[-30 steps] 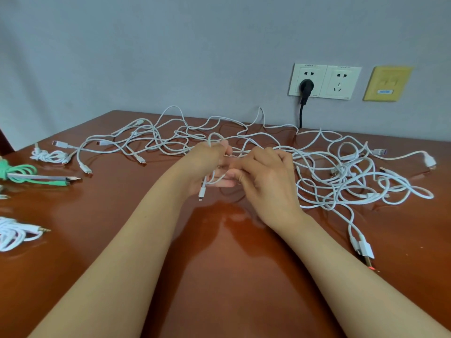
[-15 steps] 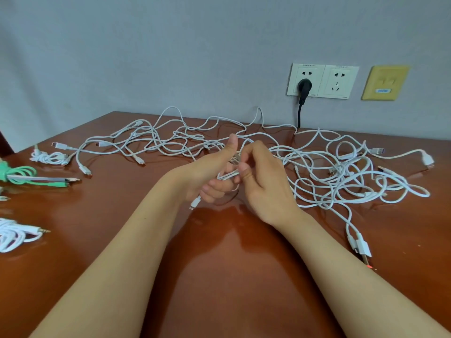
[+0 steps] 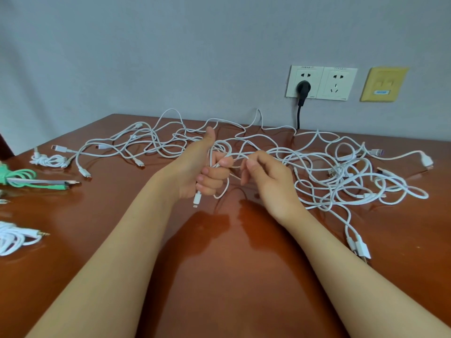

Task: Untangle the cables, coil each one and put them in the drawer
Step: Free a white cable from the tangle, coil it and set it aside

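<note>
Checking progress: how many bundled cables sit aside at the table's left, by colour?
White bundled cables: 2
Green bundled cable: 1
Total: 3. A cable tip at the left edge is too cut off to count.

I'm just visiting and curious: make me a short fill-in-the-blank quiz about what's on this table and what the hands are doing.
1. The left hand is closed around a loop of ____ cable.
2. The bundled cable at the table's left edge is ____ in colour.
3. The black plug sits in the ____ wall socket of the two.
4. The right hand pinches the same ____.

Missing words: white; green; left; cable
</note>
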Tool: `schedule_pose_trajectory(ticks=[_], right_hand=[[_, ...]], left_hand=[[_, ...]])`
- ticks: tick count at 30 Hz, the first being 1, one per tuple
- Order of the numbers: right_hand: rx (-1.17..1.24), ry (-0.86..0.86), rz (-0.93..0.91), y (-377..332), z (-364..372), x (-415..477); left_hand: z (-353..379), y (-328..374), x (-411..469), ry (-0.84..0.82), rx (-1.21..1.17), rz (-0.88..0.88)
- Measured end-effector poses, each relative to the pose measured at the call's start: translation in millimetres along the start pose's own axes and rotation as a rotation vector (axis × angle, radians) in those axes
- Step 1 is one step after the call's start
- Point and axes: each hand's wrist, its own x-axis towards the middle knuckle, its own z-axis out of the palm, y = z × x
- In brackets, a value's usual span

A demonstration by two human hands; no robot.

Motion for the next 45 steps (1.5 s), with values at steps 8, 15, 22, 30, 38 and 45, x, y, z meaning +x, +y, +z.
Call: schedule_pose_trajectory(ticks=[8, 15, 22, 30, 38, 45], right_hand=[[-0.072, 0.141, -0.082, -3, 6, -1], [0.007, 0.121, 0.004, -4, 5, 0], [-0.058, 0.052, 0.045, -4, 6, -1], [-0.065, 0.145, 0.010, -4, 8, 1], [-0.152, 0.110, -0.036, -10, 11, -4], [-0.153, 0.061, -0.065, -9, 11, -3]], left_hand=[[13, -4, -2, -0.032, 0.339, -0.068], [19, -11, 0, 0.017, 0.432, 0.075], [17, -10, 11, 0.283, 0.245, 0.240], [25, -14, 21, 0.367, 0.096, 0.307], [36, -19, 25, 0.457, 0.294, 0.374], [29, -23, 28, 0.608, 0.625, 0.494]])
